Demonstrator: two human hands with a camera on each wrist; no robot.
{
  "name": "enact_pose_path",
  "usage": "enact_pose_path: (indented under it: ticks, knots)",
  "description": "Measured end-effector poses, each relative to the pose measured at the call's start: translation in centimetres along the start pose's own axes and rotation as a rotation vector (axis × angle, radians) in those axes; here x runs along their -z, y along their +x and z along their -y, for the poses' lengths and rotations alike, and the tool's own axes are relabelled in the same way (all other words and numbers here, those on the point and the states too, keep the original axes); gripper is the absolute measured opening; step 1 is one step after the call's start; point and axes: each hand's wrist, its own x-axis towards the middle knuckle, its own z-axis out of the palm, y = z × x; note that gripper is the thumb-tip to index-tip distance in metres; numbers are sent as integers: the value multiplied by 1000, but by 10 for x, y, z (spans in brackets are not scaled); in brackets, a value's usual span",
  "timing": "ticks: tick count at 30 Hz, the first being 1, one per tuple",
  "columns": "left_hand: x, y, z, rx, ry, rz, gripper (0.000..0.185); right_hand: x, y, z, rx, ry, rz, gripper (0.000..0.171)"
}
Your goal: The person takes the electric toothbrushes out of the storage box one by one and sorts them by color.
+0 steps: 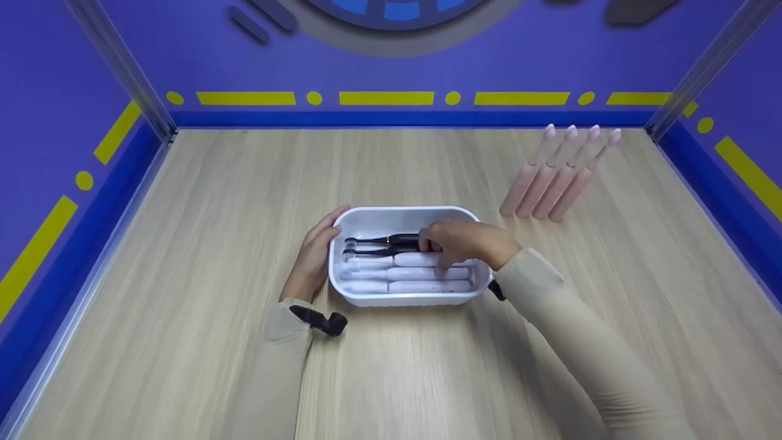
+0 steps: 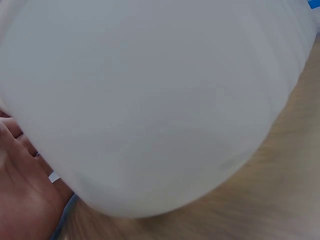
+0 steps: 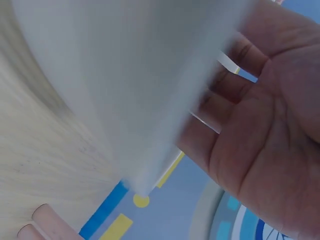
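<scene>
Right grip: fingers curl down into the white plastic tray at its 3 o'clock end, resting over the handles of the toothbrushes inside. Whether the fingers pinch a handle cannot be told; the head view shows only the back of the hand, and the right wrist view shows an open palm with bent fingers beside the tray wall.

Left grip: released, fingers straight, palm pressed flat against the tray's outer wall at 9 o'clock. The left wrist view shows the palm touching the blurred white wall.

Tray position: centre of the wooden bench. Contents, laid side by side with heads toward 9 o'clock:
- two black electric toothbrushes at the 12 o'clock side;
- three white electric toothbrushes at the 6 o'clock side.

Four pink electric toothbrushes lie side by side on the bench at 2 o'clock from the tray, well apart from it.
</scene>
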Motion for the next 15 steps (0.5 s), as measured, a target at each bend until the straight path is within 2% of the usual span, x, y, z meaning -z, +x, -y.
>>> enact_pose_path:
  ticks: [15]
  knots:
    - [1,-1,0,-9,23,15,48,-4,0,-1,45,-32,-45,31]
